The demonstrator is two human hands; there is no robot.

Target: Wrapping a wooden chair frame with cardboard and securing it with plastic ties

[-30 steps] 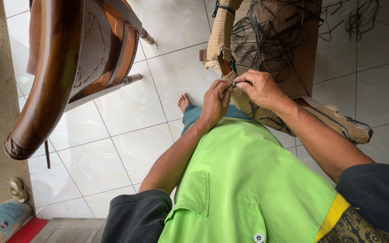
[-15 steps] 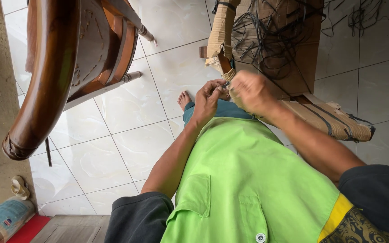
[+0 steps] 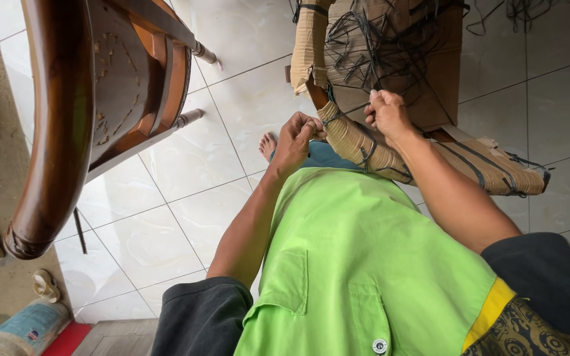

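Head view: left hand (image 3: 296,140) & right hand (image 3: 386,116) meet upper centre on a cardboard-wrapped furniture part (image 3: 364,142). Left fingers curled, pinching the wrap's end; right fist pressed shut on a dark string (image 3: 348,111). Wrapped part runs to right edge, its far end over tiles. Wooden chair (image 3: 61,125) fills upper left; open white tile floor (image 3: 166,224) btwn chair & arms.

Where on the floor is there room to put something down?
White tiles lie bare between the wooden chair and the left arm, and again at the far right past the wrapped furniture piece. It is crowded where the left hand and right hand work the dark cord.
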